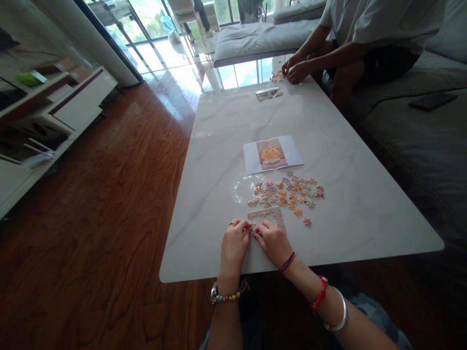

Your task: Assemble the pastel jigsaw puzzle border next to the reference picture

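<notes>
Both my hands rest at the near edge of a white marble table [328,121]. My left hand [234,244] and my right hand [273,243] meet fingertip to fingertip, fingers curled and pinching at the lower end of an L-shaped strip of joined puzzle pieces [265,214]. What lies between the fingertips is too small to make out. A scatter of loose pastel puzzle pieces [288,190] lies just beyond the strip. Further back lies a reference picture [272,154] of a yellow figure on white paper.
Another person sits on the grey sofa [401,112] at the far right, hands [295,69] on a small pile of pieces [276,76]. A plastic bag [269,93] lies near them. A phone [432,100] rests on the sofa. Wooden floor [109,194] and a low cabinet [54,112] are left.
</notes>
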`<state>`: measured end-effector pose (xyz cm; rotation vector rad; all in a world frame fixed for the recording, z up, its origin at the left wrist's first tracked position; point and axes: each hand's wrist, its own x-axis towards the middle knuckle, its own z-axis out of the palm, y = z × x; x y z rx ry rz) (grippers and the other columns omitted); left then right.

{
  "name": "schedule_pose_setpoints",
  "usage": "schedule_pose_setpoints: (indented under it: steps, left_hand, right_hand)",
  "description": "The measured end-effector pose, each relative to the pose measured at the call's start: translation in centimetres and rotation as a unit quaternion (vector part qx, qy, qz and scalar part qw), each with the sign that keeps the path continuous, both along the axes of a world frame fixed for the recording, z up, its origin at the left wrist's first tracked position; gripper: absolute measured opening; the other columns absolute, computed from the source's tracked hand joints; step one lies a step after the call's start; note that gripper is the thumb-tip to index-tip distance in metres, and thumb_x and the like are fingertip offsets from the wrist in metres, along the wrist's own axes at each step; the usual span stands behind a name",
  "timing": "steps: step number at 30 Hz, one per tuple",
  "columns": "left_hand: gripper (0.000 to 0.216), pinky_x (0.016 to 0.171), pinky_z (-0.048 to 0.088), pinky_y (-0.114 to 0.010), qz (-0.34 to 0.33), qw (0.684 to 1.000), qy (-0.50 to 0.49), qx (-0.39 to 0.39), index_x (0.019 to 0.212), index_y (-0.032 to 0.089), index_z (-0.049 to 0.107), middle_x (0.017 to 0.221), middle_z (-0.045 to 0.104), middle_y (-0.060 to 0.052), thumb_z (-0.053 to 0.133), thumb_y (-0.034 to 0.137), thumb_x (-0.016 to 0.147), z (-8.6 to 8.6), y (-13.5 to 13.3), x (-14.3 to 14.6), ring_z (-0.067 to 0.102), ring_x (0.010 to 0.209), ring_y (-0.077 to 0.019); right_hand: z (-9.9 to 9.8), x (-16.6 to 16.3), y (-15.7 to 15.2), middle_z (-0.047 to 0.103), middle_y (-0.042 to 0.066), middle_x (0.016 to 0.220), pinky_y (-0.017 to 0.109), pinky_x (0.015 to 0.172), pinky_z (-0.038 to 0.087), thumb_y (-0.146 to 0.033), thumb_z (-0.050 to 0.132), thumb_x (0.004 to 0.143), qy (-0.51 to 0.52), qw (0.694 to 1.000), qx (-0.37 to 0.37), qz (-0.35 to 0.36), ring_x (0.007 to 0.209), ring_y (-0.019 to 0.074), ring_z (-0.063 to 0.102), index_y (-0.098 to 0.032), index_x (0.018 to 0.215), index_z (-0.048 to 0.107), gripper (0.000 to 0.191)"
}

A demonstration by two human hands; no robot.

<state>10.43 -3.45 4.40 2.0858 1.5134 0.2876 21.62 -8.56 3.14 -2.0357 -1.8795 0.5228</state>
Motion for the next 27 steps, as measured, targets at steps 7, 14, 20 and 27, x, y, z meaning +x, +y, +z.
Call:
schedule_pose_setpoints:
  steps: [7, 14, 20, 27]
  left_hand:
    - [0.006, 0.071, 0.043, -0.024, 0.002, 1.0, -0.021, -0.003, 0.074, 0.019, 0.059, 0.084, 0.058, -0.002, 0.053, 0.019, 0.076, -0.01, -0.35, -0.12, 0.055, 0.073, -0.0118]
    - [0.013, 0.073, 0.042, -0.024, -0.012, 0.999, -0.04, -0.004, 0.076, 0.02, 0.061, 0.085, 0.059, -0.002, 0.049, 0.015, 0.078, -0.3, -0.19, -0.25, 0.055, 0.076, -0.0119]
    - [0.015, 0.071, 0.042, -0.023, -0.004, 1.0, -0.021, 0.01, 0.074, 0.019, 0.061, 0.083, 0.059, -0.002, 0.048, 0.016, 0.079, -0.2, -0.28, -0.22, 0.055, 0.074, -0.012]
    - [0.014, 0.073, 0.043, -0.023, -0.011, 1.0, -0.013, 0.003, 0.079, 0.021, 0.062, 0.088, 0.06, -0.002, 0.048, 0.017, 0.079, 0.06, -0.59, -0.27, 0.056, 0.078, -0.012]
  right_hand:
    - [0.33, 0.04, -0.19, 0.057, 0.003, 0.079, 0.023, 0.062, 0.037, -0.024, 0.043, 0.084, 0.009, 1.0, -0.009, 0.008, 0.071, 0.0123, 0.055, -0.017, 0.074, 0.058, 0.02]
    - [0.25, 0.24, -0.43, 0.057, 0.004, 0.082, 0.022, 0.062, 0.037, -0.023, 0.039, 0.086, -0.005, 1.0, -0.008, 0.013, 0.071, 0.0114, 0.054, -0.018, 0.082, 0.06, 0.022]
    - [0.4, 0.71, -0.42, 0.057, 0.004, 0.083, 0.022, 0.06, 0.036, -0.024, 0.041, 0.085, -0.02, 0.999, -0.033, 0.026, 0.069, 0.0111, 0.054, -0.018, 0.079, 0.059, 0.02]
    - [0.7, 0.72, -0.43, 0.057, 0.004, 0.084, 0.023, 0.06, 0.036, -0.025, 0.042, 0.084, -0.025, 0.999, -0.042, 0.021, 0.069, 0.0115, 0.054, -0.018, 0.078, 0.058, 0.018]
